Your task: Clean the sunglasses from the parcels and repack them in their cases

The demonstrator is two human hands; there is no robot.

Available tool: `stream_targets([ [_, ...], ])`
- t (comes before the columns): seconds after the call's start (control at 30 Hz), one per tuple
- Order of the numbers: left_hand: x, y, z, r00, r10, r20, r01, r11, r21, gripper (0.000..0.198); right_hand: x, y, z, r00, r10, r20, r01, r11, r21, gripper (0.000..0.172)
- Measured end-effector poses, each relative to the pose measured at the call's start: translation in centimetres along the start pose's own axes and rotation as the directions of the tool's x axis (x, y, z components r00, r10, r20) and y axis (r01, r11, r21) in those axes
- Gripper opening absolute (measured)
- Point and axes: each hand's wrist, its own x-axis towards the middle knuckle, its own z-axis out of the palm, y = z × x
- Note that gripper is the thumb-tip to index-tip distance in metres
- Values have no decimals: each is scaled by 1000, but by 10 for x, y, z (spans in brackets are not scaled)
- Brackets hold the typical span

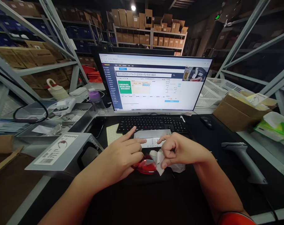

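Note:
My left hand (125,153) grips a pair of red-lensed glasses (145,166) with its lower fingers. Its index and middle fingers stretch forward, off the glasses. A white cleaning cloth with a zigzag edge (160,162) is pinched between the thumb and curled fingers of my right hand (176,149), just against the right side of the lens. Behind both hands lies a small pale tray-like box with a printed paper (150,143) in it. Some clear plastic wrap (178,168) shows below my right hand. Part of the glasses is hidden by my fingers and the cloth.
A keyboard (151,122) and lit monitor (156,84) stand ahead. At left are a labelled grey box (59,153) and a phone (97,126). A barcode scanner (245,159), mouse (206,122) and open carton (240,112) are at right.

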Motion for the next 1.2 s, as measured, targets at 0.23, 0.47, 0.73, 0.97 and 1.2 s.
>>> stream_targets([
  [0.23, 8, 4, 21, 999, -5, 34, 4, 1000, 18, 20, 14, -8, 38, 967, 214, -140, -224, 973, -61, 46],
  [0.47, 3, -1, 5, 1000, 8, 3, -8, 1000, -13, 20, 5, -9, 23, 996, 46, -74, -47, 999, -7, 53],
  [0.73, 3, 6, 2, 1000, -15, -10, 14, 996, -85, 22, 1, -12, 17, 999, 35, -23, -34, 998, 53, 52],
  [0.97, 8, 3, 10, 1000, 18, 4, -18, 1000, 3, 18, 9, -16, 60, 951, 200, -236, -169, 975, 147, 32],
  [1.2, 2, 5, -12, 999, 8, -33, -9, 1000, -9, 21, 4, -17, 31, 944, 314, -101, -218, 824, 524, 52],
])
